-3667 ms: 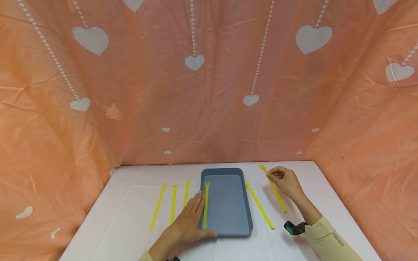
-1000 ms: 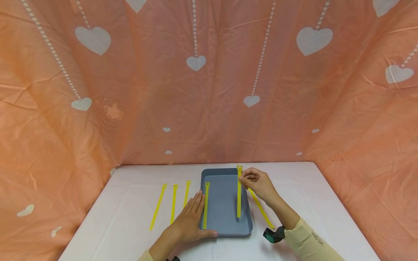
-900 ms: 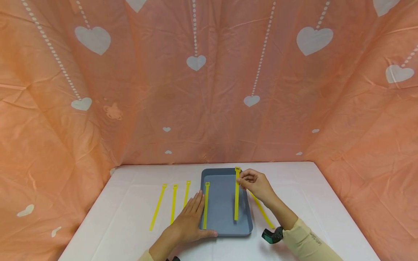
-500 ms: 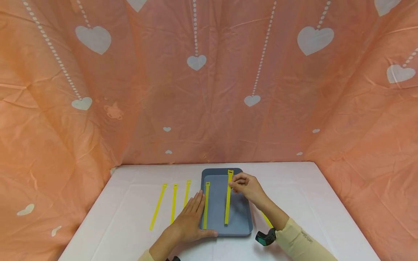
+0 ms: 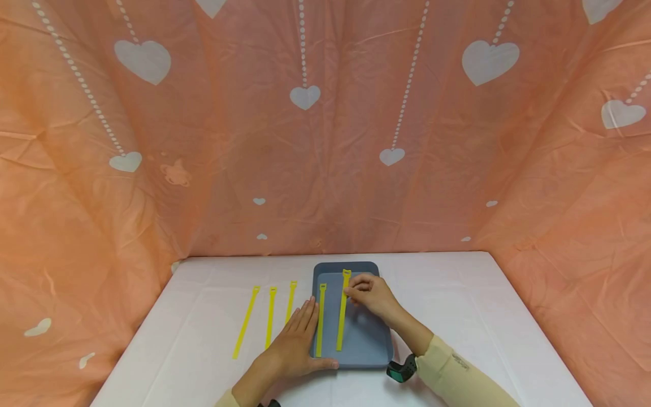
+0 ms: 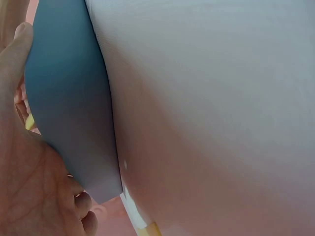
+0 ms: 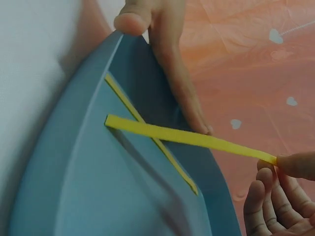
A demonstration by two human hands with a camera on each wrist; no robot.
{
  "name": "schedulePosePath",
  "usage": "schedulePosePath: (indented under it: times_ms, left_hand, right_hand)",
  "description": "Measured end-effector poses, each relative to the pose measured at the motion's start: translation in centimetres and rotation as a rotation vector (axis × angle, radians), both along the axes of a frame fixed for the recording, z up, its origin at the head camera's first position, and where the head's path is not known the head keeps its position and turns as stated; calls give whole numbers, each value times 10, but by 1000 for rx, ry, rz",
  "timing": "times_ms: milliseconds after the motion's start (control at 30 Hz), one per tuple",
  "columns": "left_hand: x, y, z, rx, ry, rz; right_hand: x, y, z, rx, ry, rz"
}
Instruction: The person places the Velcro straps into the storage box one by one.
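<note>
strap (image 5: 341, 322) pinched by right hand (image 5: 373, 295); left hand (image 5: 292, 346), straight-fingered, touches tray (image 5: 368, 342). best lowered level, clear of the laid strap (image 5: 321, 319).

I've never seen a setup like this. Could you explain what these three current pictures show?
There's no machine doing the work: just a person's bare left hand and right hand. The wide picture comes from a camera worn on the head; each close-up comes from a camera on one wrist. On the white table sits a blue-grey tray, with the left hand resting against its left side. The right hand pinches a yellow strap over it. Another strap lies inside, and three more straps show to the left.
</note>
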State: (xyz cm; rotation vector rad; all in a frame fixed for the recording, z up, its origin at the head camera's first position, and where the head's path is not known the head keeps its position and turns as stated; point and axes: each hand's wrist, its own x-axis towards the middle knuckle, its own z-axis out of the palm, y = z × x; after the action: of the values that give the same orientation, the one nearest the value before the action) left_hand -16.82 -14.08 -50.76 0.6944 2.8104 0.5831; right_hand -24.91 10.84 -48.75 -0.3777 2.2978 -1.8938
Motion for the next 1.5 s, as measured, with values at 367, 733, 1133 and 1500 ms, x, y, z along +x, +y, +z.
schedulePosePath:
  times_ms: [367, 733, 1133, 1500]
  left_hand:
    - [-1, -1, -5, -2, 12, -5]
    - [-2, 1, 1, -43, -4, -4]
    - [-2, 1, 5, -63, 1, -7]
    - [-1, 0, -1, -11, 16, -18]
  right_hand:
    - [-7, -16, -14, 17, -4, 6]
    - [-15, -27, -21, 69, -32, -26]
    - [-21, -33, -18, 127, -35, 8]
    - [-25, -39, -20, 197, -59, 36]
